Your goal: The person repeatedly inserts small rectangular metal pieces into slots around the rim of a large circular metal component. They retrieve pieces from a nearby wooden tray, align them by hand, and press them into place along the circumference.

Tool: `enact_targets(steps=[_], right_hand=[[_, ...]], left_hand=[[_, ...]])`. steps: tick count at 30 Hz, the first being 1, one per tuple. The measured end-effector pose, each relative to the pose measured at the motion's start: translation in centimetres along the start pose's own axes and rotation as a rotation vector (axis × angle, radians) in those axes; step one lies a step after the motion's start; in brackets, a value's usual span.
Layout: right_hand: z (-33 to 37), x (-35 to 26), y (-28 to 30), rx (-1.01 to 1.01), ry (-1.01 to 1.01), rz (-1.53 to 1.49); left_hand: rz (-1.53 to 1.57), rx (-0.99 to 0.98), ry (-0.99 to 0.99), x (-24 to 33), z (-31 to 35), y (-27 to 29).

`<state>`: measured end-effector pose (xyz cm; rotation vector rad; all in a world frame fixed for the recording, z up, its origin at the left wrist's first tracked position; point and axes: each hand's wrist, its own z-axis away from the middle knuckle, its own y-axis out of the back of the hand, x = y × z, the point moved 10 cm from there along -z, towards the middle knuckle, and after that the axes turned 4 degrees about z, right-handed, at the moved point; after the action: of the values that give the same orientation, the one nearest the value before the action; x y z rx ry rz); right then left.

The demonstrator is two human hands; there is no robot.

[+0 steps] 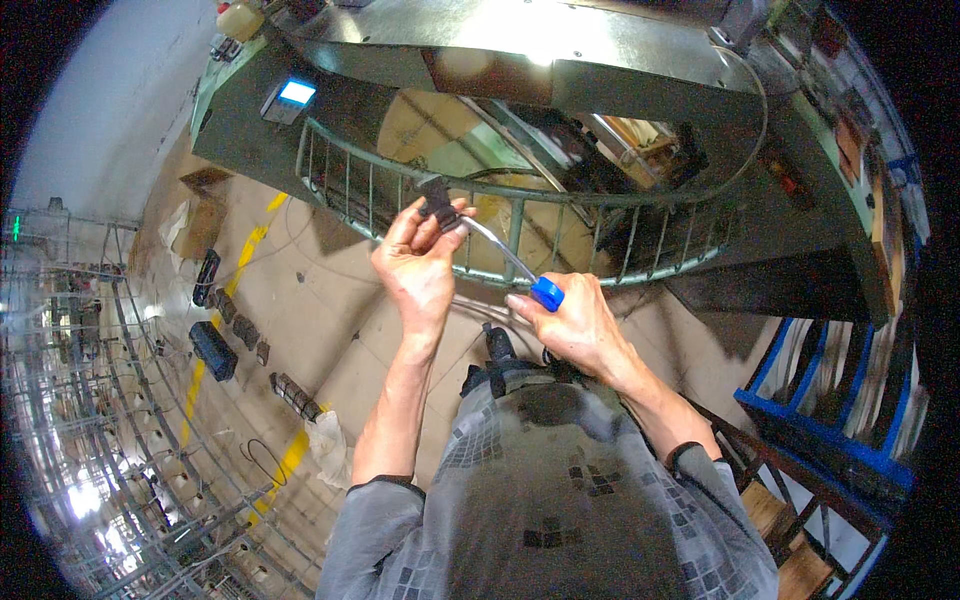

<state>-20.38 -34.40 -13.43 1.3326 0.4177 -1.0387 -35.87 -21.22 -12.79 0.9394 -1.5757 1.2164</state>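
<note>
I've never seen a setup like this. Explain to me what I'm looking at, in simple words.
There is no robot here, only a person's two bare hands. The picture comes from a wide fisheye camera on the person's head, looking down, so straight edges bend near the rim.

The left hand holds a small black part in its fingers. The right hand grips a tool with a blue handle; its metal shaft reaches to the black part, but the tip is hard to make out.

Just beyond is a green barred guard on a machine. On the floor to the left lie a dark blue block-like object and a yellow line.
</note>
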Motion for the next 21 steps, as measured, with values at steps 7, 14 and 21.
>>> enact_targets(steps=[7,14,21], right_hand=[[-0.5,1.1,1.5,-0.092,-0.055,-0.029],[-1.4,1.2,1.0,-0.156,0.037,0.003],[-1.9,5.2,2.5,0.088,0.280,0.046]], left_hand=[[0.086,-0.002,-0.014,-0.6,-0.5,-2.5],[0.028,0.051,0.143,-2.3,-2.4,-2.1],[0.210,0.123,0.343,-4.3,-3.5,-2.1]])
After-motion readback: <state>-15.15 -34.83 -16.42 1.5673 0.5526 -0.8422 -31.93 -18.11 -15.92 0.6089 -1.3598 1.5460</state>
